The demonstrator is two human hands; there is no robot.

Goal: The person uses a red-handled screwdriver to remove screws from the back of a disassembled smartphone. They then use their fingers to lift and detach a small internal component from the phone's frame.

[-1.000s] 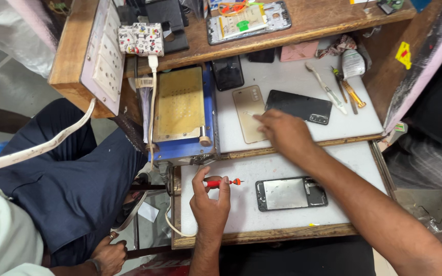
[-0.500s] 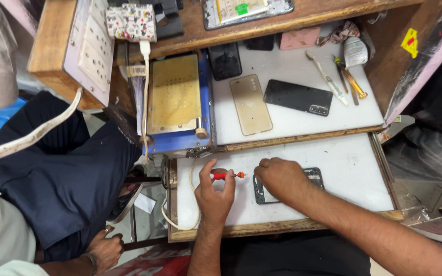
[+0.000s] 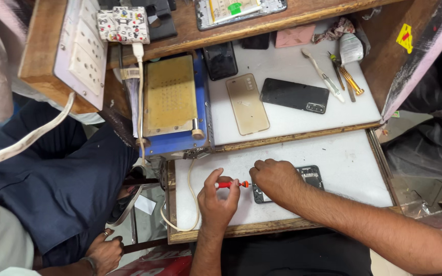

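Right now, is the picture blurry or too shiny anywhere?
Head view: even, soft light with only faint shadows; the left hand with the red screwdriver and the right hand on the opened phone look sharp; slight glare on the white work surface; the bottom edge is softer, and straight edges bend a little.

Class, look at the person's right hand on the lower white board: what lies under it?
Under the right hand lies an opened dark phone, flat on the lower white board. Only its right end shows; the hand covers the rest. The left hand holds a red screwdriver pointing toward it.
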